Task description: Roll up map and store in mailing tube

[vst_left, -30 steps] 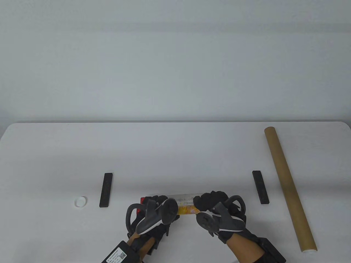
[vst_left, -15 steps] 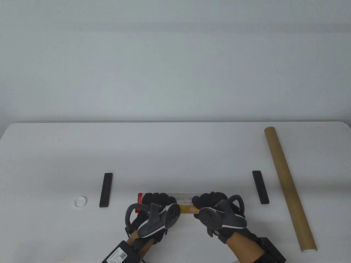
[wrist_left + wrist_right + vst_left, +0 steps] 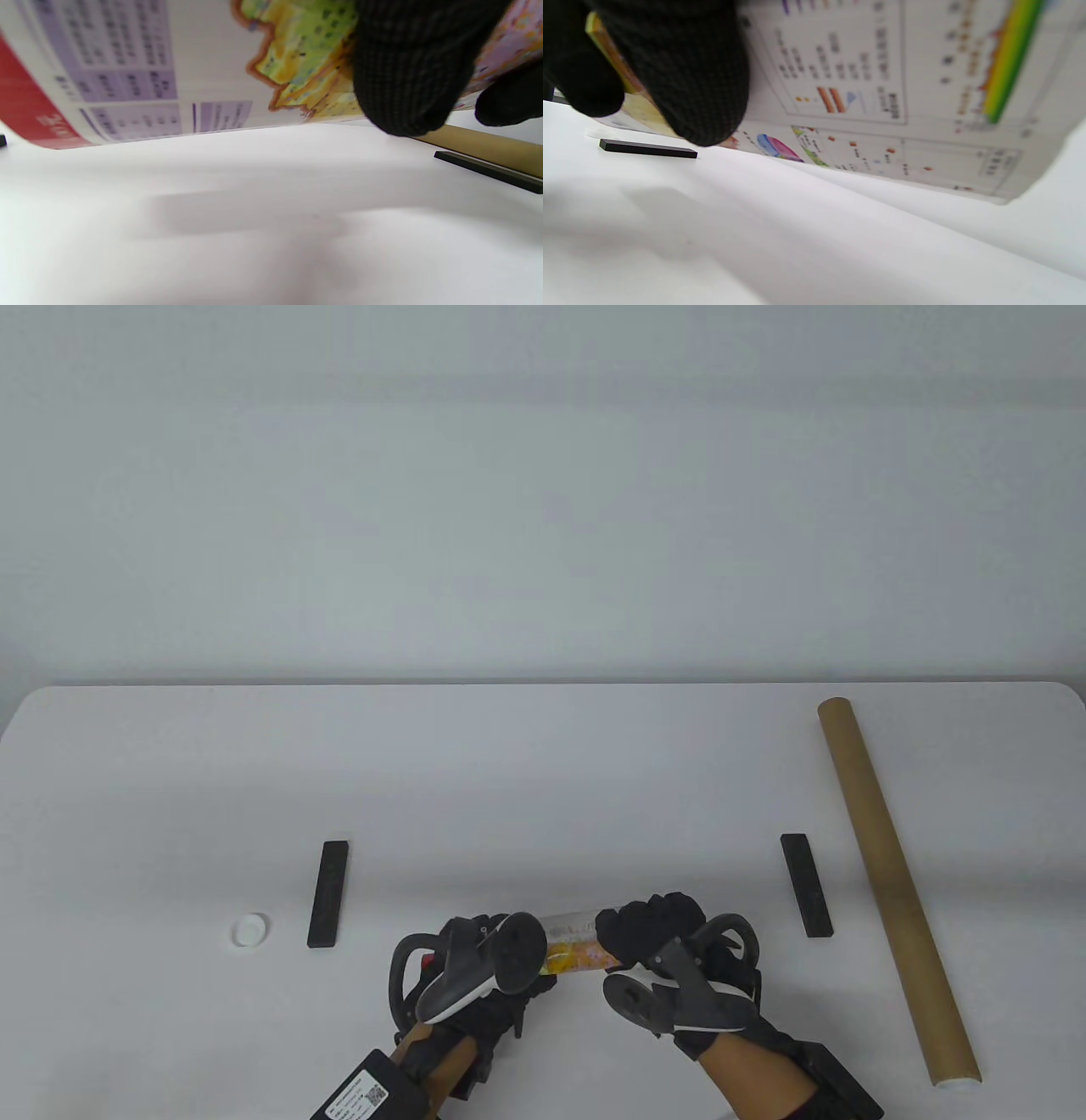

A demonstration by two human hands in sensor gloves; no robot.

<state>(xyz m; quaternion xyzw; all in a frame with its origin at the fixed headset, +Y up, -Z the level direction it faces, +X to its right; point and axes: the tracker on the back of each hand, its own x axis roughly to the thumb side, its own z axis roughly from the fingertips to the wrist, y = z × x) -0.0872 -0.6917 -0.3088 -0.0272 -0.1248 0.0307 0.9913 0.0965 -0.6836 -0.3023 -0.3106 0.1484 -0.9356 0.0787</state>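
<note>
Between both sets of fingers, table view: map (image 3: 570, 948) rolled tight, gripped by left hand (image 3: 475, 976) and right hand (image 3: 670, 954) at either end. Tube (image 3: 891, 886) well right of right fingers, untouched; cap (image 3: 250, 930) and bar (image 3: 328, 892) left of left fingers, second bar (image 3: 806, 885) just right of right ones.

Under curled fingers (image 3: 407, 63), left wrist view: map's printed roll, clear of table (image 3: 254, 212); tube visible beyond.

Under fingers (image 3: 683, 72), right wrist view: same roll held.

Rolling judged done or nearly; still left: carrying to tube, sliding in, capping.
</note>
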